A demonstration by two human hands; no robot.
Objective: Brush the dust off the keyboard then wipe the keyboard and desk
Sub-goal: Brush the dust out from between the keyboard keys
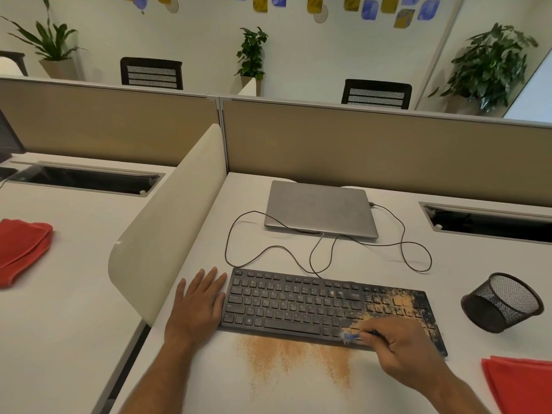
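A black keyboard (pixel 298 303) lies on the white desk (pixel 233 383). Tan dust (pixel 397 303) covers its right end, and more tan dust (pixel 298 357) is spread on the desk in front of it. My right hand (pixel 400 351) holds a small blue brush (pixel 351 336) with its bristles on the keyboard's front edge, near the right of the space bar. My left hand (pixel 198 306) rests flat on the desk, fingers together, touching the keyboard's left end. A red cloth (pixel 519 383) lies at the desk's near right corner.
A closed grey laptop (pixel 319 209) sits behind the keyboard, with a looping black cable (pixel 412 252) between them. A black mesh cup (pixel 501 303) lies tipped on the right. A white divider (pixel 167 222) stands at the left; beyond it another red cloth (pixel 21 252).
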